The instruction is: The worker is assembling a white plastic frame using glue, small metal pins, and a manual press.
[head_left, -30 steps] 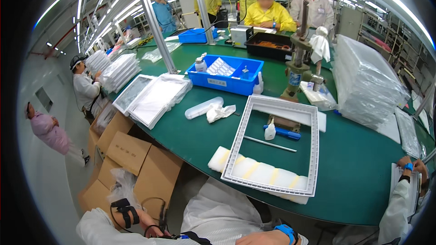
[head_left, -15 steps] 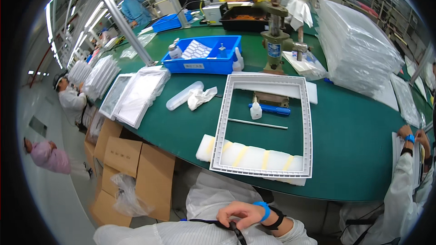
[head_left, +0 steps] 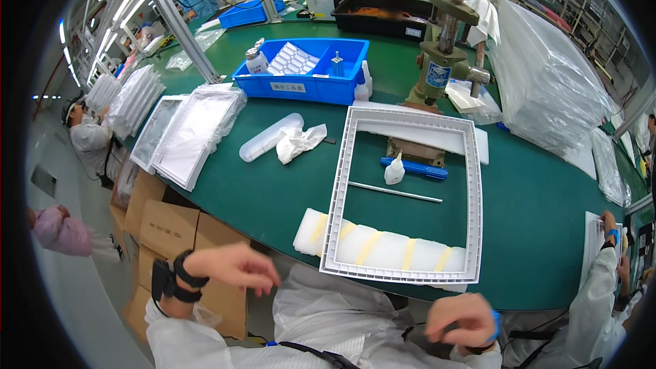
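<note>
My left hand [head_left: 237, 268] hangs in the air off the table's near edge, above a cardboard box, with its fingers loosely stretched and nothing in them. Black bands circle that wrist. My right hand [head_left: 461, 321], blurred by motion, hovers below the table edge with curled fingers; what lies under them is hidden. Nearest to both is a white rectangular frame [head_left: 337, 191], its near side resting on a white foam strip [head_left: 355, 243] with yellow bands. Inside the frame's opening are a small white bottle [head_left: 393, 172], a blue pen-shaped tool [head_left: 427, 170] and a thin metal rod [head_left: 396, 192].
Behind the frame stands a green press [head_left: 434, 72]. A blue divided bin [head_left: 301, 89], a crumpled white cloth [head_left: 298, 142] and a clear plastic case [head_left: 270, 139] lie left of it. Plastic-wrapped sheets [head_left: 547, 82] are stacked at right. A co-worker's arm [head_left: 594, 280] works at far right.
My left hand has come into view at the lower left. My right hand has moved right, away from the black strap at my waist. The view has shifted slightly.
</note>
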Demonstrator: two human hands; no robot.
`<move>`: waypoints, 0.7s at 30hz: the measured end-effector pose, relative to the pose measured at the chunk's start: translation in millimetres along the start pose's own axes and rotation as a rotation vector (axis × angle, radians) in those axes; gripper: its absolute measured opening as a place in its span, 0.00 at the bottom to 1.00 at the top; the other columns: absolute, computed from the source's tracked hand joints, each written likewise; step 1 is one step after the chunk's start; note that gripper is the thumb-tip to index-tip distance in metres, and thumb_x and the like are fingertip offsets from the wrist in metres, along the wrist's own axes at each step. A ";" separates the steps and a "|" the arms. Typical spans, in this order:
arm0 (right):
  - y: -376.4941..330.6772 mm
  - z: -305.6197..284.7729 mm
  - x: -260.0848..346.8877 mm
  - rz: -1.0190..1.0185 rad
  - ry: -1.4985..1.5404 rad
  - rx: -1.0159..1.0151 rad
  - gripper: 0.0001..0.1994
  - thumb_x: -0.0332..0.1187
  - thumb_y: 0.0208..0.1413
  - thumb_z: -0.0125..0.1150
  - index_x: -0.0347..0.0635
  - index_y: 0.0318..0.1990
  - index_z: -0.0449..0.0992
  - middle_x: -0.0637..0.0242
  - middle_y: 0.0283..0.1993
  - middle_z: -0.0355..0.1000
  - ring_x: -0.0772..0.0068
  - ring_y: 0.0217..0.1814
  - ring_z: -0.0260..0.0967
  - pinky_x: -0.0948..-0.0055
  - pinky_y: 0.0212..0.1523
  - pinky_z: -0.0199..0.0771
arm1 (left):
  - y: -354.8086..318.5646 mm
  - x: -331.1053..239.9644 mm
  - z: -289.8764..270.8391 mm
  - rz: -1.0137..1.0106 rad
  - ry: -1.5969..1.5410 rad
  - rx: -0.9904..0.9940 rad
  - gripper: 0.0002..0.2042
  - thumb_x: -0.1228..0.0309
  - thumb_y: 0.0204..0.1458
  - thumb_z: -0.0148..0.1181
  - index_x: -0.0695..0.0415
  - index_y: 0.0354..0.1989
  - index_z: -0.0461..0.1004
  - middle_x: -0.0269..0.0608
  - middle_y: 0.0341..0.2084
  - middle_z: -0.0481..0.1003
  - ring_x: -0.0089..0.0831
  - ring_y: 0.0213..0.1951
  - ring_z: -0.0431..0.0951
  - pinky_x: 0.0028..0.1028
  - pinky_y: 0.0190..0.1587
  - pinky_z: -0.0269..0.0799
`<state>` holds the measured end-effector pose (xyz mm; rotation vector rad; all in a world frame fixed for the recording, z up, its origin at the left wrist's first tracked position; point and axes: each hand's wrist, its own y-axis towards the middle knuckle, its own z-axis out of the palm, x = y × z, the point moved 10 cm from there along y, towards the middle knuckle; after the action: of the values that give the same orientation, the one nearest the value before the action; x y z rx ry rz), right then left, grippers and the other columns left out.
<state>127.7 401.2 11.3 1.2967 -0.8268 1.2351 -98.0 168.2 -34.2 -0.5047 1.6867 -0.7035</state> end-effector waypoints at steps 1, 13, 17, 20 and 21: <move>-11.6 -16.3 15.1 -0.026 -0.052 -0.160 0.10 0.26 0.55 0.61 0.30 0.43 0.81 0.56 0.36 0.79 0.64 0.34 0.76 0.70 0.38 0.74 | 0.5 -23.5 -19.6 0.085 0.016 -0.096 0.13 0.64 0.65 0.55 0.60 0.49 0.78 0.36 0.33 0.82 0.23 0.34 0.83 0.22 0.33 0.77; 24.0 -182.6 15.3 0.425 -1.030 -0.808 0.33 0.28 0.57 0.61 0.37 0.69 0.57 0.63 0.26 0.73 0.69 0.24 0.72 0.73 0.28 0.71 | 156.6 -103.4 -166.1 0.499 0.168 -0.735 0.33 0.60 0.59 0.61 0.66 0.68 0.59 0.41 0.30 0.80 0.29 0.27 0.79 0.27 0.32 0.73; 20.1 -192.5 -4.0 0.455 -0.823 -0.822 0.36 0.25 0.51 0.58 0.39 0.71 0.56 0.66 0.18 0.66 0.75 0.18 0.66 0.73 0.23 0.67 | 173.8 -97.6 -162.0 0.512 -0.082 -0.637 0.32 0.73 0.62 0.56 0.62 0.74 0.52 0.36 0.43 0.76 0.18 0.38 0.74 0.22 0.40 0.72; 13.7 -194.5 -17.4 0.432 -0.734 -0.836 0.37 0.22 0.45 0.55 0.38 0.68 0.60 0.71 0.15 0.62 0.83 0.15 0.57 0.80 0.20 0.56 | 185.2 -84.2 -159.8 0.543 -0.160 -0.596 0.32 0.76 0.64 0.53 0.59 0.75 0.49 0.31 0.46 0.74 0.16 0.41 0.72 0.20 0.44 0.69; 11.6 -195.3 -16.1 0.417 -0.728 -0.856 0.36 0.22 0.44 0.55 0.38 0.67 0.61 0.72 0.15 0.62 0.84 0.15 0.55 0.81 0.20 0.54 | 185.5 -84.1 -159.3 0.611 -0.228 -0.608 0.31 0.75 0.64 0.52 0.59 0.75 0.50 0.33 0.45 0.75 0.16 0.40 0.72 0.20 0.43 0.70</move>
<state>76.7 585.9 -31.5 0.8409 -1.9639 0.5205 -226.9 387.6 -79.9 -0.4266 1.6944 0.3134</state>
